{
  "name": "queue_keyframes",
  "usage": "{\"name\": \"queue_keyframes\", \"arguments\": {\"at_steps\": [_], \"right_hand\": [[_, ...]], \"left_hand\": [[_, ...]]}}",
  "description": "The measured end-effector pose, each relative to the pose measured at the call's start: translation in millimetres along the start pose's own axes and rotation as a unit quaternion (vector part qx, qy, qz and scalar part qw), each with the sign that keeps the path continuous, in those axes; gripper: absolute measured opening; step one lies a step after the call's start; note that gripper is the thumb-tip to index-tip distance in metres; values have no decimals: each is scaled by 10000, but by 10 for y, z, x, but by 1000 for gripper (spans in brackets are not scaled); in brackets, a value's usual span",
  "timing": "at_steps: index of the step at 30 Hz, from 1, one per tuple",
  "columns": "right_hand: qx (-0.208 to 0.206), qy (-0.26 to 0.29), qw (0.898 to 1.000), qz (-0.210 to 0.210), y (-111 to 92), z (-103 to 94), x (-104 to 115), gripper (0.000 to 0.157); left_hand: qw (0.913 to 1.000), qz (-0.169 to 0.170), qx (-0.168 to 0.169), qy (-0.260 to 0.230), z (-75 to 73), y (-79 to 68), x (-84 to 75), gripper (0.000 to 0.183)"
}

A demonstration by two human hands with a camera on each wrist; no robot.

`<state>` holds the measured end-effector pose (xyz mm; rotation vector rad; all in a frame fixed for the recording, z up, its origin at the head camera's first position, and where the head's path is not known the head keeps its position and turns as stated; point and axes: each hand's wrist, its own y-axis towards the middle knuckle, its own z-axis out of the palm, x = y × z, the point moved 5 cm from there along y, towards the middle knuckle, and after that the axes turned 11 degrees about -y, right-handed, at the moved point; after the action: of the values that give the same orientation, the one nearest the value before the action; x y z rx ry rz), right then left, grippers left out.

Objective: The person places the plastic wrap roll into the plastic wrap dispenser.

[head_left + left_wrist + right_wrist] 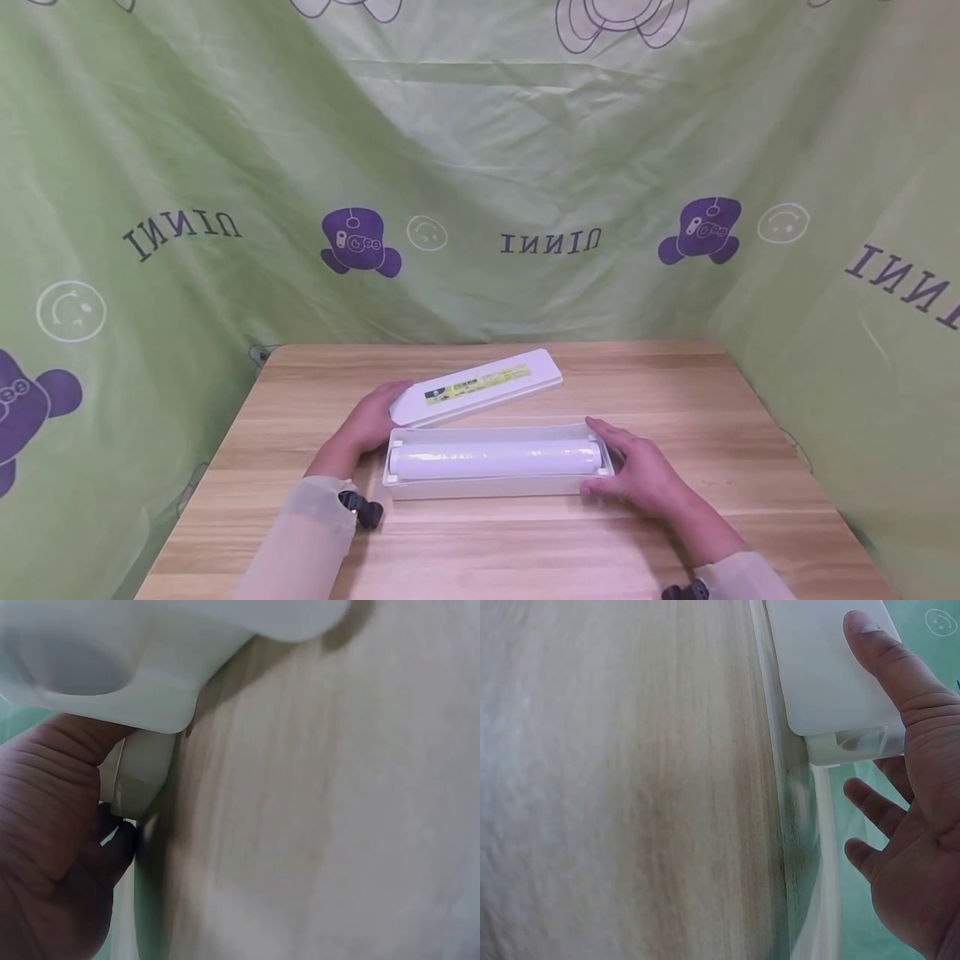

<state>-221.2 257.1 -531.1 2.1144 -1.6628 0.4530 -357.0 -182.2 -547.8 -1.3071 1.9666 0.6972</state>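
Observation:
A long white plastic-wrap box (487, 487) lies lengthwise on the table, its top uncovered. Inside it sits a glossy roll of plastic wrap (495, 458). Behind the box, the white lid (543, 367) with a yellow-green label is set at a slant, right end farther back. My left hand (375, 415) holds the lid's left end; in the left wrist view the thumb (79, 739) passes partly behind the box. My right hand (647, 473) grips the box's right end, thumb (889, 664) on the front wall and forefinger over the far rim, the lower fingers spread.
The wooden table (510, 550) backs onto a green curtain (480, 292) with printed purple bears, which also hangs at both sides. A black wrist device (363, 510) sits at the left sleeve, close to the box's left end.

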Motion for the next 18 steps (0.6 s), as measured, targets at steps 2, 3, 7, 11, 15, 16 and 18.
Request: {"name": "queue_keyframes", "arguments": {"at_steps": [2, 3, 7, 11, 15, 16, 18], "right_hand": [[8, -15, 10000, 2, 0, -1, 0, 112], [6, -18, 10000, -1, 0, -2, 0, 113], [-10, -25, 10000, -32, 1, -5, 2, 113], [-31, 1, 10000, -30, 0, -3, -1, 113], [-30, -11, 10000, -11, -1, 0, -8, 113], [-28, -14, 10000, -6, -2, 0, -10, 113], [-21, -22, 10000, 5, -2, 2, -12, 112]], "left_hand": [[10000, 48, -19, 21, -5, -4, -15, 92], [10000, 69, -27, 30, -7, -5, -20, 91], [9998, 162, -73, 72, -15, -4, -31, 89], [9997, 202, -107, 40, -16, 3, -22, 90], [9998, 172, -129, -46, -16, 17, 8, 91], [9998, 144, -132, -85, -18, 19, 15, 92], [9998, 103, -137, -91, -19, 29, 33, 93]]}}
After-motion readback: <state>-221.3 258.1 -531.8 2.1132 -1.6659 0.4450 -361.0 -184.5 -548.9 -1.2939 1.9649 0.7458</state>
